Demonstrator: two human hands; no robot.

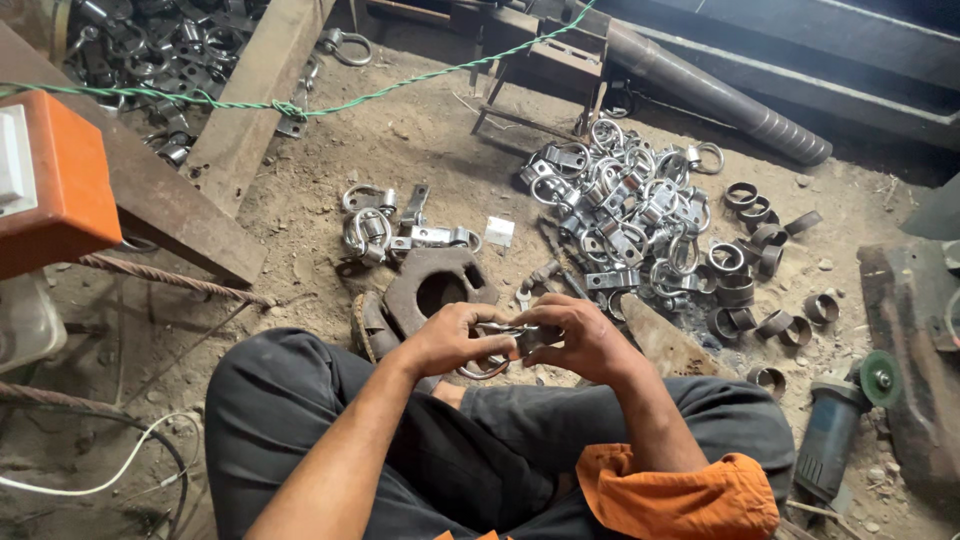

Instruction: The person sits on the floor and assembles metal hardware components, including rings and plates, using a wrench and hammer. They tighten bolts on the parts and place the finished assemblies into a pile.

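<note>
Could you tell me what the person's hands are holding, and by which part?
Both hands, left hand and right hand, grip a small metal ring clamp by its upper bracket; the ring hangs below.

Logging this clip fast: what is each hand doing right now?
Left hand: closed on the metal ring clamp.
Right hand: closed on the same clamp's other end.

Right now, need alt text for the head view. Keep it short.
Seen from above, a seated person's left hand and right hand together hold a small metal ring-and-bracket clamp over their lap. Ahead on the dirt floor lies a pile of shiny finished clamps beside dark steel rings; an angle grinder lies at right.
</note>
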